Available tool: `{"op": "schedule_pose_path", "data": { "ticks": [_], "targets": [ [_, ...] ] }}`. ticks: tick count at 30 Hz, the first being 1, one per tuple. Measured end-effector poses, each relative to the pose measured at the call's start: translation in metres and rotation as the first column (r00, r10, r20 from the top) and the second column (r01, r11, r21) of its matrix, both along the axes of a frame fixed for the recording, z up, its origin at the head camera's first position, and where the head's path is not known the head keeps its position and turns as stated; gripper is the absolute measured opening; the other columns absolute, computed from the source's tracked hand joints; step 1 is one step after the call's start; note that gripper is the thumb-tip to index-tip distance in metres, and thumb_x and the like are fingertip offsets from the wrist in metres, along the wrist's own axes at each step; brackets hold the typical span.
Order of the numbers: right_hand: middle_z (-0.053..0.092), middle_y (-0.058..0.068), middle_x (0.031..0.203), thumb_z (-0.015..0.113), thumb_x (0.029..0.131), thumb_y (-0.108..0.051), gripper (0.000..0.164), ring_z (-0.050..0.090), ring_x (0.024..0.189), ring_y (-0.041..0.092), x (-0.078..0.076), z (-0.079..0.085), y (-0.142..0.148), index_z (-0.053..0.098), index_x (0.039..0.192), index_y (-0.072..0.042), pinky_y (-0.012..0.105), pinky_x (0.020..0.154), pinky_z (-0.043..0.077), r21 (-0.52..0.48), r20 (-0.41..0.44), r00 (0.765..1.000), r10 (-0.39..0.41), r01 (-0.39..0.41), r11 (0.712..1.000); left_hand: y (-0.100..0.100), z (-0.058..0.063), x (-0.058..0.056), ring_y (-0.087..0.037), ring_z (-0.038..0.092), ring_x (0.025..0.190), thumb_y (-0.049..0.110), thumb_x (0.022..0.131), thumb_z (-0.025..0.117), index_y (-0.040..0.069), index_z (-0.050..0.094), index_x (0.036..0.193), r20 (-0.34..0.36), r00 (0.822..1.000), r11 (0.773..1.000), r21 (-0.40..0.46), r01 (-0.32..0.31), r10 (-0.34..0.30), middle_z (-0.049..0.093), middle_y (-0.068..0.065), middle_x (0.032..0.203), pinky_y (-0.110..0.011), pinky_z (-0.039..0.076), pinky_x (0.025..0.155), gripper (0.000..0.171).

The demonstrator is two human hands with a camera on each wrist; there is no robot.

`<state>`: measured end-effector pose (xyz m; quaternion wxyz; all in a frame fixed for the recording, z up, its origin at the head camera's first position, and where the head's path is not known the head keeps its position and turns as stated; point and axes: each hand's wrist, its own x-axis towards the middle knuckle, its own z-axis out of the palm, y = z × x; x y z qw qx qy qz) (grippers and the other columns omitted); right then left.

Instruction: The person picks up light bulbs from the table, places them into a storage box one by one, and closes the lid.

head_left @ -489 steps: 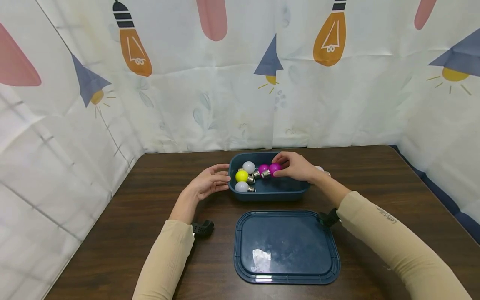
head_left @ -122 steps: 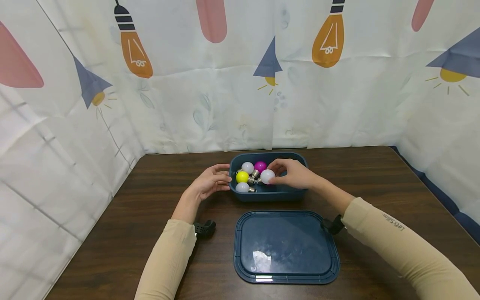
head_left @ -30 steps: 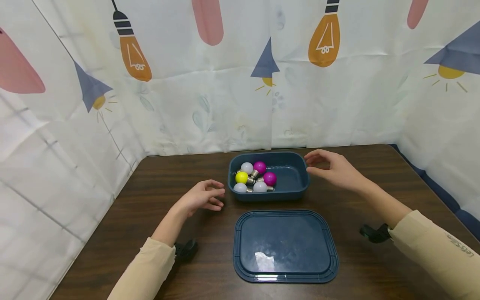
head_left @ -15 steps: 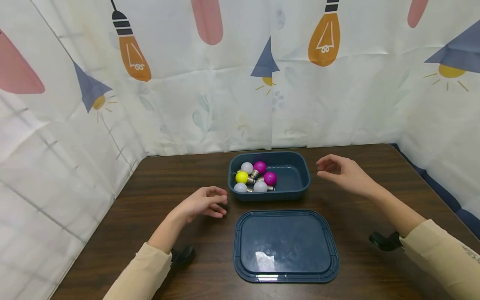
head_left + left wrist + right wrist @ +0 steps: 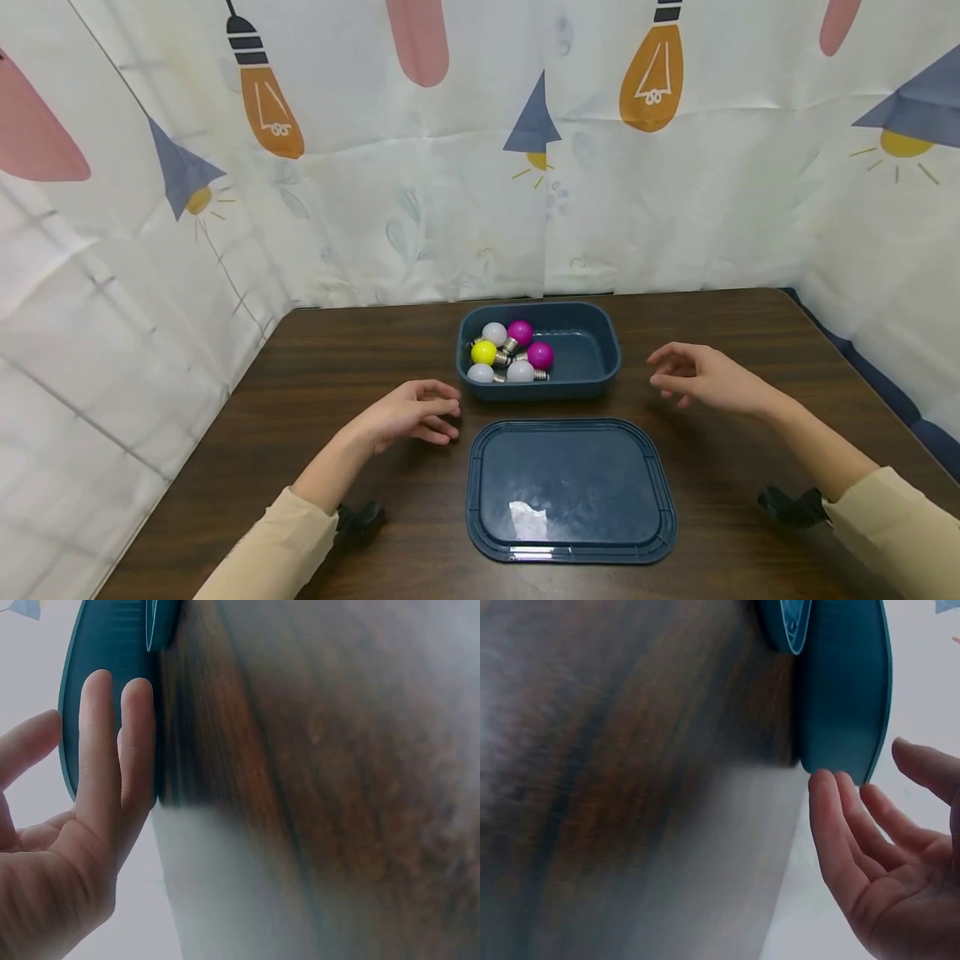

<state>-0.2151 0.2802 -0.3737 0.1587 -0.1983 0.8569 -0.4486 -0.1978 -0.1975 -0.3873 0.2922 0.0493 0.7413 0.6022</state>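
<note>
A dark blue plastic box (image 5: 592, 390) stands at the back middle of the table. Its left half holds several light bulbs: a yellow bulb (image 5: 483, 352), two magenta bulbs (image 5: 541, 356) and three white bulbs (image 5: 521, 371), all with metal screw bases. My left hand (image 5: 411, 412) hovers off the box's front left corner, fingers loosely bent and holding nothing. To the right of the box, my right hand (image 5: 708, 377) is held apart from it, also bare. In the wrist views, both the left hand (image 5: 90, 802) and right hand (image 5: 885, 862) have relaxed fingers near the box walls.
A dark blue rectangular lid (image 5: 572, 483) lies flat on the brown wooden table (image 5: 375, 550), in front of the box and between the forearms. White patterned curtain (image 5: 337, 225) hangs behind and beside the table.
Earlier my right hand held a magenta bulb, then a white one, inside the box. Both bulbs now lie there. My hands have left the box and drawn back, the right one moving rightward.
</note>
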Motion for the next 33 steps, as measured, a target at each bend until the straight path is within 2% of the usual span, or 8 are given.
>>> {"op": "schedule_pose_path", "data": {
  "ticks": [6,14,20,26,33],
  "targets": [
    [0.068,0.016,0.109,0.065,0.104,-0.022,0.046,0.067,0.093,0.029,0.004,-0.003,0.003,0.052,0.137,0.007,0.041,0.069,0.062,0.008,0.077,0.997,0.03,-0.031,0.999,0.0,-0.002,0.006,-0.034,0.072,0.099,0.018,0.105,0.063,-0.011,0.046,0.142,0.007,1.0,1.0,0.024,0.016,-0.016,0.06,-0.027,0.126,-0.042,0.061,0.084,0.05],
    [0.07,0.014,0.101,0.061,0.106,-0.022,0.042,0.068,0.088,0.028,0.013,-0.008,0.007,0.055,0.133,0.01,0.042,0.065,0.062,0.013,0.107,0.989,0.102,-0.104,0.995,0.003,-0.004,0.013,-0.034,0.072,0.1,0.018,0.104,0.063,-0.011,0.045,0.142,0.015,1.0,0.999,0.046,0.025,-0.026,0.061,-0.026,0.125,-0.043,0.061,0.084,0.051],
    [0.07,0.014,0.096,0.059,0.107,-0.023,0.036,0.07,0.08,0.029,0.02,-0.014,0.004,0.061,0.126,0.008,0.043,0.061,0.062,0.012,0.175,0.975,0.136,-0.14,0.99,0.002,-0.005,0.02,-0.034,0.072,0.099,0.017,0.105,0.061,-0.012,0.045,0.142,0.028,0.999,0.999,0.037,0.036,-0.037,0.062,-0.025,0.123,-0.042,0.062,0.084,0.05],
    [0.069,0.014,0.099,0.058,0.107,-0.022,0.036,0.07,0.081,0.032,0.024,-0.017,0.001,0.062,0.126,0.008,0.044,0.061,0.062,-0.006,0.235,0.958,0.163,-0.166,0.986,-0.001,-0.004,0.025,-0.034,0.072,0.1,0.019,0.105,0.062,-0.011,0.046,0.143,0.038,0.998,0.998,0.024,0.049,-0.05,0.063,-0.023,0.124,-0.042,0.061,0.084,0.051],
    [0.069,0.018,0.091,0.056,0.108,-0.022,0.03,0.07,0.077,0.033,0.029,-0.018,0.003,0.068,0.112,0.006,0.045,0.059,0.062,-0.025,0.279,0.94,0.195,-0.195,0.98,-0.001,-0.004,0.032,-0.033,0.072,0.1,0.019,0.105,0.063,-0.011,0.047,0.144,0.05,0.997,0.998,0.014,0.057,-0.057,0.064,-0.022,0.124,-0.041,0.061,0.084,0.051]
  ]
}}
